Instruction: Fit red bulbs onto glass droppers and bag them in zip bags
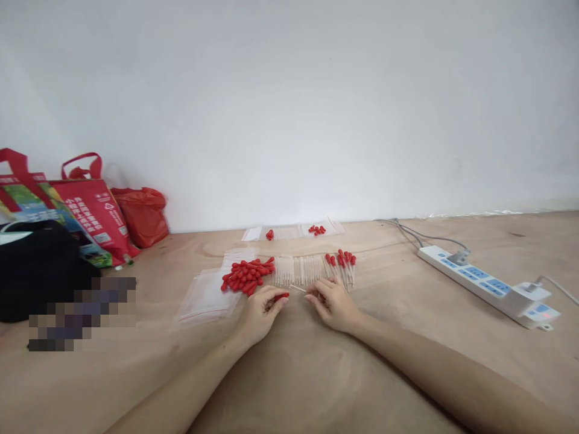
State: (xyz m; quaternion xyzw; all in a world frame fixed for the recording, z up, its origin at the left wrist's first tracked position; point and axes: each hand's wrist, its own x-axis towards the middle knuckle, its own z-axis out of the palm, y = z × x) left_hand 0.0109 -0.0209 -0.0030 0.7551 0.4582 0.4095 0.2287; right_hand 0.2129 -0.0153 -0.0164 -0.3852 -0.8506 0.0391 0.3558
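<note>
Just below the centre of the frame, a tube [297, 289] lay between the two hands, aslant, its long axis running from upper left down to lower right. Its lower right end met the fingertips of the right hand [332, 304], which were drawn together and seemed to pinch it; its upper left end was free. To the left, the left hand [265, 307] had thumb and fingers closed on a red bulb [282, 296], one end of which pointed right, toward the tube. The free end stood just above and to the right of that bulb, near it and apparently not touching, so the two did not quite line up. The left hand was the nearer to that free end.

Above the left hand sat a pile of bulbs [246, 276]; above the gap between the hands, a row of tubes [310, 270]; above the right hand, some red-tipped droppers [346, 262].

The right fingers hid how much of the tube they covered, and the left hand covered part of the bulb. The clear tubes in the row blurred together, hard to count. At the left, a pixelated patch [81, 313] could not be made out.
</note>
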